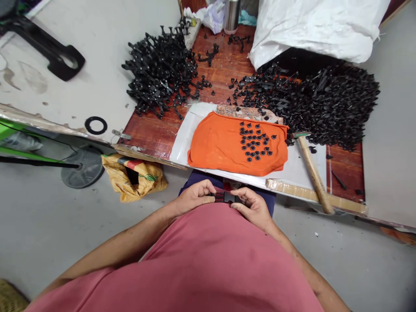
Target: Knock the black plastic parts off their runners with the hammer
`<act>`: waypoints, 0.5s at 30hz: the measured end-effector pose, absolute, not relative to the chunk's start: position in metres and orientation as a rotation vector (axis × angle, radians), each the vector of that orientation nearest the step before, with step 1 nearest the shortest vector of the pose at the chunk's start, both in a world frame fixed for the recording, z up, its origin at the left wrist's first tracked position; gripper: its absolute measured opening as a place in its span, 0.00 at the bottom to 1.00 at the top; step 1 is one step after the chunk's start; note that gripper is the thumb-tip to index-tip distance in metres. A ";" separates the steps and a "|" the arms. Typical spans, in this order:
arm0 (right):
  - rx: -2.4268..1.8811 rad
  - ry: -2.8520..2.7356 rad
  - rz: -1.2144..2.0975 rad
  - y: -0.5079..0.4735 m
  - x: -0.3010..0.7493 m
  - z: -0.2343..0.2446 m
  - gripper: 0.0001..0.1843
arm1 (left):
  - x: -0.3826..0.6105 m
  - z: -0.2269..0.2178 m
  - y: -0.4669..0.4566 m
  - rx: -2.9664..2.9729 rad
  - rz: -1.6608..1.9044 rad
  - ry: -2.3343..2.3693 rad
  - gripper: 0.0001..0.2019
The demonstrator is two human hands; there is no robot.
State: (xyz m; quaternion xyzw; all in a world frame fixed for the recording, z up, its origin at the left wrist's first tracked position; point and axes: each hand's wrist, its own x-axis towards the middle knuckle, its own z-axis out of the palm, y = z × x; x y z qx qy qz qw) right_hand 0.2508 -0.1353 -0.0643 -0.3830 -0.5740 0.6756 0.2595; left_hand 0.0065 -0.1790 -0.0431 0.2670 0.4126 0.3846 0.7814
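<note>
At my waist is a black side-release buckle (pixel 229 198) on a strap, its prongs partly showing between the two halves. My left hand (pixel 196 197) pinches the left end of it between thumb and fingers. The right end is gripped the same way by my right hand (pixel 253 208). Just beyond my hands, an orange cloth pad (pixel 214 145) lies on the bench with several small black round-based pieces (pixel 255 143) standing on it. A hammer (pixel 313 173) with a wooden handle rests to the right of the pad, its handle end over the bench edge.
A heap of black jointed parts (pixel 162 69) is at the back left; a larger pile of black pieces (pixel 331 104) spills from a white sack (pixel 312 30) at the right. A metal flask (pixel 232 16) stands behind. A yellow bag (pixel 143 186) sits on the floor.
</note>
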 end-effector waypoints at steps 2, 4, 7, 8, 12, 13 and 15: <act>-1.057 -1.581 1.812 -0.136 0.252 -0.063 0.18 | 0.005 -0.049 -0.180 0.587 0.821 0.904 0.20; -1.075 -1.641 1.769 -0.136 0.253 -0.061 0.18 | 0.004 -0.054 -0.182 0.591 0.810 0.918 0.20; -1.088 -1.790 1.652 -0.135 0.254 -0.058 0.17 | 0.003 -0.054 -0.182 0.590 0.795 0.924 0.20; -1.085 -1.842 1.614 -0.134 0.254 -0.056 0.16 | 0.003 -0.053 -0.182 0.593 0.791 0.927 0.20; -1.033 -2.003 1.512 -0.131 0.254 -0.051 0.14 | 0.004 -0.051 -0.180 0.625 0.784 0.971 0.21; -1.012 -2.035 1.487 -0.130 0.253 -0.050 0.14 | 0.005 -0.051 -0.180 0.633 0.787 0.985 0.21; -0.971 -2.087 1.437 -0.129 0.251 -0.047 0.14 | 0.006 -0.051 -0.178 0.640 0.791 1.005 0.23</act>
